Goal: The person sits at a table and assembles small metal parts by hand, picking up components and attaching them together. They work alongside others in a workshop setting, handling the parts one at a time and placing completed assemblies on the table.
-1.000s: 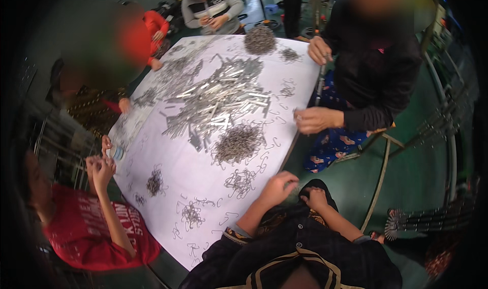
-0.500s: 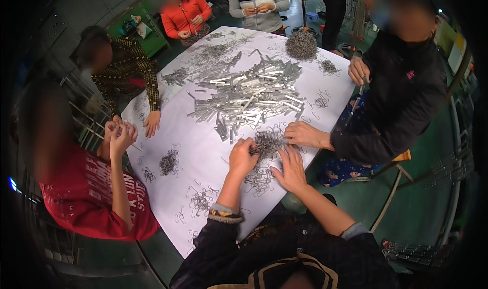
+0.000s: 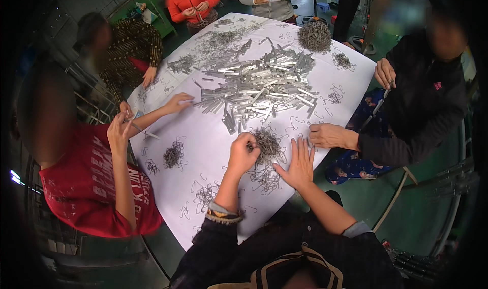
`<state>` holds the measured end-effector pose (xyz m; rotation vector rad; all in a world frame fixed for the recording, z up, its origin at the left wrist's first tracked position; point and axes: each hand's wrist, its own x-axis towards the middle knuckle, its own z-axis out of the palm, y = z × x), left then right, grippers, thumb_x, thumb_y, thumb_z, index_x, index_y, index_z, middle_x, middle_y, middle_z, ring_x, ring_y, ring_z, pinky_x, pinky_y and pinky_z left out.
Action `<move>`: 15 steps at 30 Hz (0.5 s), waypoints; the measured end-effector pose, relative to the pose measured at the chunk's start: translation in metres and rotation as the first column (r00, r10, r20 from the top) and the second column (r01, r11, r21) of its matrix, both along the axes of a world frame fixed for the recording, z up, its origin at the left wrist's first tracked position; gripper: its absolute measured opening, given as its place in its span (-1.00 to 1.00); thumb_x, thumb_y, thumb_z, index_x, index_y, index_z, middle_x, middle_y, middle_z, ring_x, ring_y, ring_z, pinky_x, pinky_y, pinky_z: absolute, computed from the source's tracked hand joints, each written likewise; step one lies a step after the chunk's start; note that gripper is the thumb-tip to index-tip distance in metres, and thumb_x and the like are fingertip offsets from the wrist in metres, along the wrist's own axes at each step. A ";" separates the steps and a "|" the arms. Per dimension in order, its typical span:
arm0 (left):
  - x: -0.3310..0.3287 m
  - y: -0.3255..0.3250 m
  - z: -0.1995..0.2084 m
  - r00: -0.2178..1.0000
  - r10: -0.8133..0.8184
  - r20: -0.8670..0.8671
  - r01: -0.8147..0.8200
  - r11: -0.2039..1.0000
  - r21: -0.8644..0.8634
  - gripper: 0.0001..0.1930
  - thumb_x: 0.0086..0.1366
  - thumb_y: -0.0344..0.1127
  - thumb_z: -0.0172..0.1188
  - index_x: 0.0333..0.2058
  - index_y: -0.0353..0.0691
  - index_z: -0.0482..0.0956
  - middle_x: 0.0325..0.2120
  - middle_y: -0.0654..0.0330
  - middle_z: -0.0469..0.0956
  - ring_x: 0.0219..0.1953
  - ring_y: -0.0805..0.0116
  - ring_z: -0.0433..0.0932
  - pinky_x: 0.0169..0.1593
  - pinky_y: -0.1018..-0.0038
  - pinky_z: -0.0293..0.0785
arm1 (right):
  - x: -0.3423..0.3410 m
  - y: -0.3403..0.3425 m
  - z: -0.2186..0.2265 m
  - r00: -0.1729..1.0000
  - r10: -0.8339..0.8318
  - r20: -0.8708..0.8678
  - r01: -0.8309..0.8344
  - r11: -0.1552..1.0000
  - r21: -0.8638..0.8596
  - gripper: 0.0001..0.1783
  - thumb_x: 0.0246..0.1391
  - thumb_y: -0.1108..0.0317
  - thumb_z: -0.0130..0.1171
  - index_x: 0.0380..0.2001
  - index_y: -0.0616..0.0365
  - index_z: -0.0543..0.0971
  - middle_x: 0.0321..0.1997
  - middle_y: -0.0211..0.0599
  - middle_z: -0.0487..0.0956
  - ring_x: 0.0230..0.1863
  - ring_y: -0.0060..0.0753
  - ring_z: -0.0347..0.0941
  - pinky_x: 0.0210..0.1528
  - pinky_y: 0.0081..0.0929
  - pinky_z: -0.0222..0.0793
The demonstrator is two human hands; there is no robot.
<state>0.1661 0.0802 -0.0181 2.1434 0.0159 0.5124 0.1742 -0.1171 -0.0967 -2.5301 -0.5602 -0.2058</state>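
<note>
A tangled pile of bent wire hooks [image 3: 269, 146] lies on the white-covered table, with a looser bunch of hooks [image 3: 265, 178] just nearer to me. My left hand [image 3: 244, 154] is at the pile's left side, its fingers curled in on some of the wire hooks. To the right of the pile my right hand [image 3: 299, 163] rests on the table, open and palm down with the fingers spread. Beyond both hands is a broad heap of flat silvery metal strips [image 3: 259, 86].
Co-workers stand round the table [image 3: 195, 162]. One person's hand [image 3: 333, 136] is close to my right hand; a red-sleeved person's hand [image 3: 178, 103] reaches toward the strips. Small hook bunches [image 3: 174, 156] lie at left, and a large round hook heap [image 3: 314, 36] is at the far right.
My right hand has spread flat, a little apart from the pile. The right neighbour's hand has drawn back from the hooks. The red-sleeved person has stretched an arm toward the strips. The view has shifted.
</note>
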 end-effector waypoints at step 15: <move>-0.009 0.014 0.016 0.998 0.054 0.045 -0.051 0.997 -0.054 -0.82 -0.10 -0.60 0.19 -0.56 -0.30 0.35 -0.60 0.24 0.39 -0.55 0.39 0.37 -0.40 0.51 0.34 | -0.004 -0.001 0.001 0.999 0.013 0.030 -0.012 1.000 -0.018 0.20 -0.27 -0.28 0.29 0.24 0.38 0.07 0.30 0.12 0.11 0.38 0.13 -0.11 0.35 0.23 -0.36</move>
